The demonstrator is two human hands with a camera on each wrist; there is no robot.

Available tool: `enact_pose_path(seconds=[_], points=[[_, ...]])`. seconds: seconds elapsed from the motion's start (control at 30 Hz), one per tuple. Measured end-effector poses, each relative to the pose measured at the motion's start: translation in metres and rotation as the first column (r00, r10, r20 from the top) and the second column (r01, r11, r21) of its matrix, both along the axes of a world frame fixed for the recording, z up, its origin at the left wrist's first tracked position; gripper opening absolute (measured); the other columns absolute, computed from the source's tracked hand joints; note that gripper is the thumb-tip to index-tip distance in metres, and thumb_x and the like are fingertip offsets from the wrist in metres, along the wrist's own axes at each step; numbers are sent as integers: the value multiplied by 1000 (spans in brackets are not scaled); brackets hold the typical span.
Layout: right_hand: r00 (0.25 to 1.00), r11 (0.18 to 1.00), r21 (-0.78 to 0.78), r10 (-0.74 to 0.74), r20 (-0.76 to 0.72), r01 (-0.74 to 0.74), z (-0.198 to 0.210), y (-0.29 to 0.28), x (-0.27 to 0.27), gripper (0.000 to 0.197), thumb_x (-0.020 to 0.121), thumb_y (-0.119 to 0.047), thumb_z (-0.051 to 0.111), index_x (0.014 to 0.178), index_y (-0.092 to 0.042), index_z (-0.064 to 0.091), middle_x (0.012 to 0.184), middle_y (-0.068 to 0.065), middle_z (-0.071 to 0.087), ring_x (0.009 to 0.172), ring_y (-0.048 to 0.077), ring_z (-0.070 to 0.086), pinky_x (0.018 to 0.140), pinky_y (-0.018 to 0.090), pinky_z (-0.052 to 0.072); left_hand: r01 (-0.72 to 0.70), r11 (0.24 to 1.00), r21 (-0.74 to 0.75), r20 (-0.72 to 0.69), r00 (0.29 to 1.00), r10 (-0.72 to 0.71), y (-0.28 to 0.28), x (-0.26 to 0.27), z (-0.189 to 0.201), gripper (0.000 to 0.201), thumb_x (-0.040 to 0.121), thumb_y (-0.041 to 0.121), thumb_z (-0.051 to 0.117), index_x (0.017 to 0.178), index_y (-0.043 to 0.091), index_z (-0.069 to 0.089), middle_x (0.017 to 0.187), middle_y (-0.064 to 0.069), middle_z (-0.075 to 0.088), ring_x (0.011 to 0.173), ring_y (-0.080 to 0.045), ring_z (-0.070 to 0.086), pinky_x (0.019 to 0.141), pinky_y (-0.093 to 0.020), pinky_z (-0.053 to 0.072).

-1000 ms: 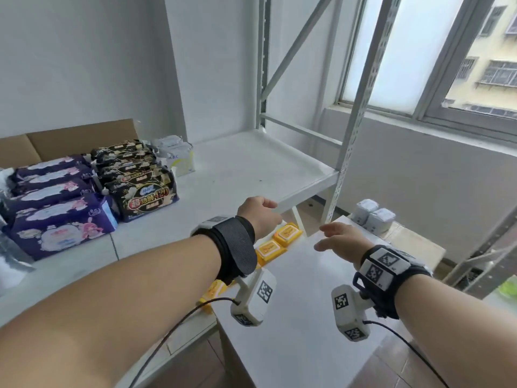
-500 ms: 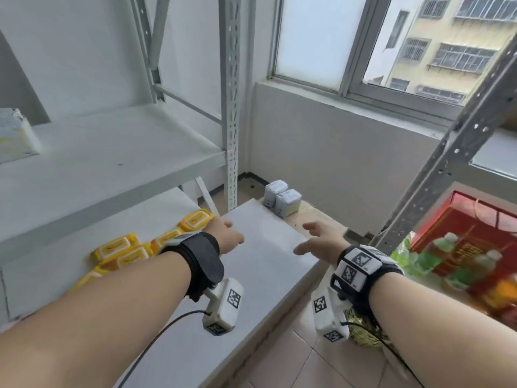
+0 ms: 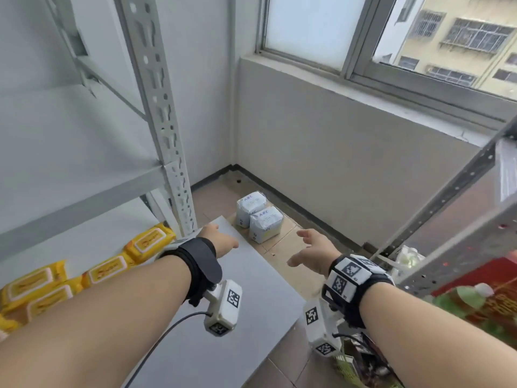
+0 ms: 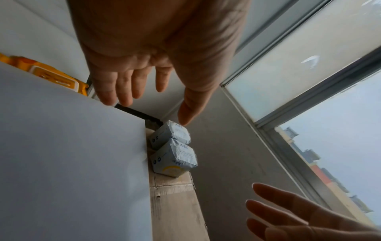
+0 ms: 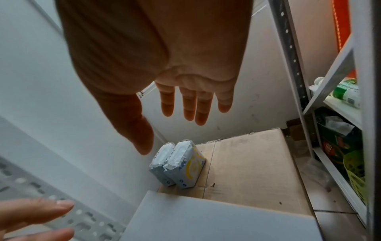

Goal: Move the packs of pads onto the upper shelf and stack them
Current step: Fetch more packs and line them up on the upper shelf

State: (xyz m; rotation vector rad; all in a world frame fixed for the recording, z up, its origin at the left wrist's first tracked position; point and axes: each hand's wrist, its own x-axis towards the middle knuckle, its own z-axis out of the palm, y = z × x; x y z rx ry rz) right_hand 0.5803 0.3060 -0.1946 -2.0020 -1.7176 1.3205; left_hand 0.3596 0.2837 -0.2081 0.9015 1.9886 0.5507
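Observation:
Two white packs of pads marked ABC, a far pack and a near pack, stand side by side on a cardboard box by the wall. Both hands reach towards them, empty, with fingers spread. My left hand hovers over the corner of a white board, short of the packs. My right hand is above the box to their right. The left wrist view has the packs below the left hand. The right wrist view has them under the right hand. The upper shelf is bare here.
A perforated shelf upright stands just left of my left hand. Yellow wipe packs lie on the lower shelf. The white board covers part of the box. A second rack on the right holds bottles and a green basket.
The view has swung right, away from the dark packs on the upper shelf. Both hands have moved forward and down towards the two white packs, holding nothing throughout.

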Motion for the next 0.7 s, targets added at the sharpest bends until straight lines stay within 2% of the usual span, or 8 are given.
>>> enact_pose_path(seconds=[0.17, 0.27, 0.33, 0.4, 0.5, 0.6, 0.63, 0.7], points=[[999, 999, -53, 10, 35, -9, -29, 67, 7, 83, 64, -9, 80, 137, -24, 43, 143, 6, 45, 126, 23, 47, 103, 40, 43, -35, 998, -53, -14, 999, 35, 62, 3, -26, 83, 79, 25, 71, 148, 12, 26, 147, -9, 38, 130, -27, 43, 100, -31, 39], [999, 996, -78, 39, 30, -36, -51, 102, 5, 82, 65, -7, 79, 137, -23, 43, 141, 6, 46, 125, 23, 48, 98, 35, 44, -105, 992, -64, -22, 994, 104, 91, 5, -41, 64, 76, 25, 71, 132, 16, 41, 131, -10, 47, 116, -26, 48, 93, -30, 40], [997, 994, -91, 64, 33, -61, -65, 122, 1, 82, 66, -5, 79, 137, -23, 43, 138, 6, 48, 122, 21, 49, 94, 33, 44, -151, 986, -74, -15, 989, 150, 107, 7, -53, 76, 76, 26, 72, 141, 14, 34, 137, -9, 45, 122, -26, 46, 93, -28, 38], [994, 991, -94, 100, 34, -97, -79, 142, -4, 83, 66, -5, 78, 138, -23, 41, 138, 6, 47, 119, 20, 49, 90, 31, 45, -199, 977, -70, -1, 980, 199, 122, 10, -66, 86, 76, 28, 73, 146, 13, 27, 145, -8, 39, 130, -26, 42, 99, -30, 37], [987, 984, -93, 155, 39, -151, -99, 165, -12, 89, 67, -1, 78, 142, -24, 36, 140, 6, 43, 113, 19, 50, 78, 27, 43, -275, 960, -58, 32, 960, 277, 142, 16, -85, 92, 74, 29, 76, 148, 15, 23, 149, -10, 34, 134, -27, 37, 105, -34, 34], [978, 977, -64, 207, 39, -204, -113, 182, -20, 97, 65, 3, 76, 146, -24, 30, 146, 3, 31, 105, 14, 44, 67, 19, 43, -308, 951, -11, 17, 951, 308, 161, 21, -102, 90, 75, 27, 75, 147, 15, 24, 149, -11, 30, 136, -26, 33, 109, -34, 31], [970, 971, -43, 238, 49, -236, -117, 188, -22, 100, 64, 3, 76, 147, -24, 27, 148, 1, 27, 112, 14, 43, 70, 20, 46, -303, 953, 9, -4, 953, 303, 167, 22, -106, 89, 75, 27, 74, 147, 14, 24, 150, -11, 30, 137, -25, 30, 110, -34, 29], [944, 947, 0, 319, 88, -321, -125, 197, -27, 103, 64, 1, 76, 148, -24, 23, 152, -1, 22, 133, 19, 33, 93, 31, 47, -275, 960, 54, -39, 960, 277, 179, 25, -115, 89, 75, 26, 73, 147, 12, 23, 150, -11, 28, 139, -25, 26, 112, -33, 25]])
